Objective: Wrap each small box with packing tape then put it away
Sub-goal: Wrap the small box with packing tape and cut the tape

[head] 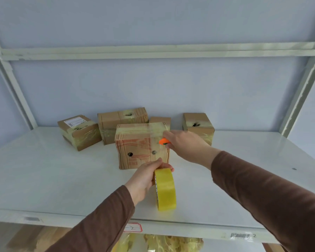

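A small cardboard box [136, 148] with red print and two holes stands in the middle of the white shelf [62, 179], clear tape wound over its top and right side. My left hand [145, 177] grips a yellow tape roll [165, 190] just in front of the box. My right hand [185, 142] holds a small orange cutter [163, 141] against the box's right edge, where the tape runs down.
Taped boxes stand behind: one at the left [78, 131], a wider one [120, 122], a small one [159, 120] mostly hidden, one at the right [198, 126]. Shelf uprights rise at both sides, a crossbar [153, 50] overhead. More wrapped goods [171, 243] lie below.
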